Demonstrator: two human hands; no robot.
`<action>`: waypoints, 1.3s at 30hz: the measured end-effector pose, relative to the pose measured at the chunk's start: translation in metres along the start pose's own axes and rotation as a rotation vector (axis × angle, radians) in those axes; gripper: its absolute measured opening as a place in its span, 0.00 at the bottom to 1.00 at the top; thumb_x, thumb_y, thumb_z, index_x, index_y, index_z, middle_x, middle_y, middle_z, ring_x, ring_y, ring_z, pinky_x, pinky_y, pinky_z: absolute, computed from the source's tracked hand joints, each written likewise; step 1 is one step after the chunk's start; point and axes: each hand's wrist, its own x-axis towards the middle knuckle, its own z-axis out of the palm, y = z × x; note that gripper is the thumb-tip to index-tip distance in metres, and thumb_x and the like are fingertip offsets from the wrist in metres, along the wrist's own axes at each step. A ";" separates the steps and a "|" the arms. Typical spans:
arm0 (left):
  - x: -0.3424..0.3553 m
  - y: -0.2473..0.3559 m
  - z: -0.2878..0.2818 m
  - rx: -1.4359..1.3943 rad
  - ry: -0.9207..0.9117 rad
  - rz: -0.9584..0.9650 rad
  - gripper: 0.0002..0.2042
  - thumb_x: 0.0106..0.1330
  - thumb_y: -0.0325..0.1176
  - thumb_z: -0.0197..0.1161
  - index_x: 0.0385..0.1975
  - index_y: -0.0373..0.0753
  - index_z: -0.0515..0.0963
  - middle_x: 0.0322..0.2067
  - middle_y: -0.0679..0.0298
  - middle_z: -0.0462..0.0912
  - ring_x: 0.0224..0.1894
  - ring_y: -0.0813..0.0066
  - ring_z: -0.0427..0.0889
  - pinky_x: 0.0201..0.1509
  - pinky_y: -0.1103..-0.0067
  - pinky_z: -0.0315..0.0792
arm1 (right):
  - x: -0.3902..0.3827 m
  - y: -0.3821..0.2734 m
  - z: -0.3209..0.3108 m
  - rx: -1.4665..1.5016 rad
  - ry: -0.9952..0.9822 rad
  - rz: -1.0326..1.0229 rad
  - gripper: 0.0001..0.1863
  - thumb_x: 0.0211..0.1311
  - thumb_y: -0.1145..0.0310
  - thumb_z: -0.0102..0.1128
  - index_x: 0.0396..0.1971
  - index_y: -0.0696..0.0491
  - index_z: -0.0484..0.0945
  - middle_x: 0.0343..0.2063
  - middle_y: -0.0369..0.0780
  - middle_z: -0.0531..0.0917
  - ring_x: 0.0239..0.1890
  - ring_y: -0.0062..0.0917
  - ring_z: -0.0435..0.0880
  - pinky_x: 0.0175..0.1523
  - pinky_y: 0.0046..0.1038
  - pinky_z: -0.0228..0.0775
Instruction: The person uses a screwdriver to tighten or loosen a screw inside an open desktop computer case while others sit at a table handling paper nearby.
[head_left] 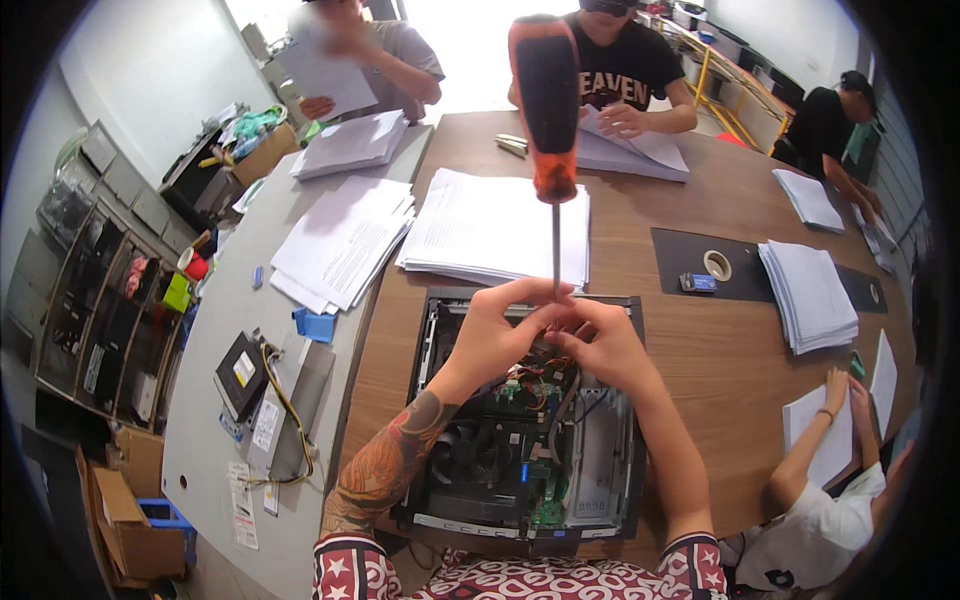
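An open desktop computer case (600,480) lies flat on the wooden table (720,350) right in front of me, its fan, circuit board and cables showing. A long screwdriver (547,110) with an orange and black handle stands upright over the case's far edge. My left hand (495,335) and my right hand (600,340) meet around the lower end of its metal shaft, fingers pinched on it. The tip is hidden behind my fingers.
Stacks of white paper (495,225) lie beyond the case and at the right (808,292). A tape roll (717,265) sits on a black mat. On the grey table (215,330) at left lie a removed drive (240,372) and cables. Other people sort papers around the table.
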 end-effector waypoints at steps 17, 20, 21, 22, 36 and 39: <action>0.001 -0.004 -0.002 -0.023 -0.034 0.006 0.08 0.61 0.19 0.67 0.40 0.30 0.82 0.38 0.61 0.86 0.43 0.76 0.84 0.52 0.80 0.77 | 0.000 -0.004 -0.001 0.005 0.017 0.010 0.10 0.55 0.73 0.72 0.32 0.59 0.80 0.26 0.39 0.85 0.29 0.21 0.86 0.36 0.23 0.77; 0.001 -0.004 -0.005 -0.050 -0.022 -0.006 0.08 0.63 0.20 0.65 0.42 0.30 0.81 0.39 0.60 0.86 0.44 0.76 0.84 0.53 0.79 0.77 | 0.000 -0.006 0.001 0.074 0.020 0.010 0.08 0.56 0.76 0.70 0.33 0.60 0.81 0.28 0.40 0.85 0.33 0.21 0.87 0.38 0.23 0.78; 0.001 -0.009 -0.005 -0.057 -0.021 -0.011 0.08 0.64 0.20 0.65 0.42 0.30 0.81 0.40 0.60 0.86 0.45 0.76 0.84 0.53 0.79 0.77 | -0.001 -0.006 0.001 0.083 0.019 0.000 0.07 0.56 0.77 0.69 0.35 0.61 0.81 0.30 0.40 0.86 0.35 0.22 0.88 0.40 0.23 0.78; 0.002 -0.012 -0.004 -0.064 -0.020 -0.016 0.08 0.65 0.21 0.64 0.43 0.30 0.81 0.40 0.60 0.86 0.46 0.76 0.84 0.53 0.79 0.77 | -0.001 -0.004 0.000 0.081 0.021 0.002 0.07 0.56 0.77 0.69 0.35 0.61 0.81 0.30 0.40 0.86 0.35 0.22 0.88 0.40 0.23 0.78; 0.004 -0.012 0.003 0.032 -0.027 0.045 0.05 0.65 0.19 0.62 0.38 0.31 0.81 0.38 0.62 0.83 0.41 0.78 0.82 0.49 0.81 0.75 | -0.001 -0.005 -0.002 -0.110 0.070 -0.080 0.12 0.54 0.69 0.74 0.36 0.58 0.84 0.29 0.39 0.83 0.26 0.24 0.82 0.35 0.25 0.75; 0.005 -0.011 0.004 0.045 -0.034 0.091 0.04 0.64 0.19 0.63 0.37 0.30 0.82 0.38 0.62 0.81 0.41 0.77 0.82 0.48 0.82 0.76 | -0.002 0.004 -0.001 -0.083 0.070 -0.087 0.11 0.55 0.69 0.73 0.36 0.58 0.84 0.27 0.39 0.81 0.26 0.24 0.82 0.35 0.24 0.74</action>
